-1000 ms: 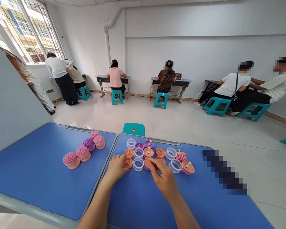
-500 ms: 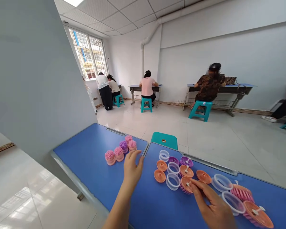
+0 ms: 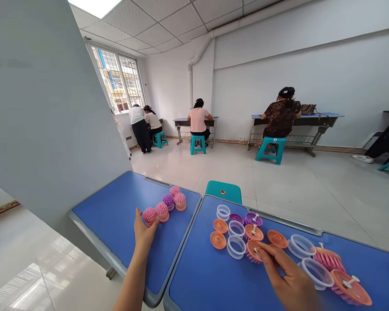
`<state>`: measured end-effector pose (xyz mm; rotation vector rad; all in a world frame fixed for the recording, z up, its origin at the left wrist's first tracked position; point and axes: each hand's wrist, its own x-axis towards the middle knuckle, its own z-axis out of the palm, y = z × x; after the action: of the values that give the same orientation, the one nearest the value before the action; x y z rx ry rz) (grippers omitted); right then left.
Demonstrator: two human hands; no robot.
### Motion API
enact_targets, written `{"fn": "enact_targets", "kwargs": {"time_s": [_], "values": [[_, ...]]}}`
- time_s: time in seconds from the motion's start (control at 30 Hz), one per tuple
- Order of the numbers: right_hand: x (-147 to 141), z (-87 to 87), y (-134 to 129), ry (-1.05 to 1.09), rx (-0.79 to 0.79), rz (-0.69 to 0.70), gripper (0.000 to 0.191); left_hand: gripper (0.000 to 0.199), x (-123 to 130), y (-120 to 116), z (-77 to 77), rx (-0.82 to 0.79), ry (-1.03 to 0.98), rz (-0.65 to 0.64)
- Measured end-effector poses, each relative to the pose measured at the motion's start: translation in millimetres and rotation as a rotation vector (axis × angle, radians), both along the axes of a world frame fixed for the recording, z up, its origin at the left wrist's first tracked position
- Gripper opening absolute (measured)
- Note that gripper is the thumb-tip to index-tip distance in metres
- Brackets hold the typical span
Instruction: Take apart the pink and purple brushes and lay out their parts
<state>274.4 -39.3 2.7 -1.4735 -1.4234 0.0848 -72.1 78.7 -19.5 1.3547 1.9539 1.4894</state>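
A white-walled, tiled room holds several people seated at far desks on teal stools, among them a person in a pink T-shirt (image 3: 197, 120) and a person in a dark patterned blouse (image 3: 281, 119). Nearest are two blue-topped desks (image 3: 110, 216) (image 3: 194, 293) side by side, with a teal plastic stool (image 3: 223, 193) just beyond them.

On the left desk stands a tight cluster of five round bristle brushes on peach bases: four pink, one purple. The left hand (image 3: 145, 233) is beside it, thumb spread from the fingers, fingertips touching the nearest pink-bristled brush (image 3: 149, 214): no pinch.

The right desk carries a loose spread of clear plastic rings (image 3: 236, 246), peach discs (image 3: 218, 240) and purple-bristled brush heads (image 3: 253, 219). The right hand (image 3: 287, 278) is at its near right, fingertips (image 3: 259, 247) on a peach-backed brush head (image 3: 253, 251) — whether they pinch it, I cannot tell.
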Motion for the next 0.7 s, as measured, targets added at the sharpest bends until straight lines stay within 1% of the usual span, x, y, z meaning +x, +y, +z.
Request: {"fn": "enact_targets", "kwargs": {"time_s": [0.1, 0.2, 0.27, 0.33, 0.43, 0.53, 0.6, 0.67, 0.7], "values": [[1.1, -1.8, 0.4, -0.028, -0.001, -0.015, 0.035, 0.100, 1.7, 2.6, -2.4, -0.011, -0.087, -0.035], [0.8, 4.0, -1.2, -0.051, 0.006, -0.038, 0.037, 0.096, -0.2, 4.6, -4.5, -0.017, -0.166, -0.029], [0.3, 10.3, -3.0, -0.053, 0.011, -0.024, 0.038, 0.087, -2.1, 4.0, -5.3, -0.013, -0.205, 0.007], [-0.1, 16.2, -4.5, -0.053, 0.006, 0.008, 0.036, 0.074, -2.5, 0.9, -3.6, 0.026, -0.234, 0.051], [-0.6, 21.3, -5.8, -0.048, -0.007, 0.047, 0.032, 0.055, 1.5, -7.1, 6.0, 0.138, -0.274, 0.115], [-2.0, 22.8, -6.2, -0.012, 0.004, 0.061, 0.030, 0.050, 12.8, -16.2, 21.1, 0.266, -0.295, 0.164], [-3.1, 23.2, -6.0, 0.011, 0.011, 0.064, 0.030, 0.048, 26.6, -22.7, 31.0, 0.338, -0.335, 0.119], [-4.0, 23.8, -5.8, 0.027, 0.008, 0.071, 0.029, 0.045, 47.1, -31.2, 39.0, 0.354, -0.411, -0.017], [-4.3, 24.1, -5.7, 0.039, 0.007, 0.077, 0.029, 0.045, 59.8, -36.5, 42.0, 0.329, -0.455, -0.104]]}}
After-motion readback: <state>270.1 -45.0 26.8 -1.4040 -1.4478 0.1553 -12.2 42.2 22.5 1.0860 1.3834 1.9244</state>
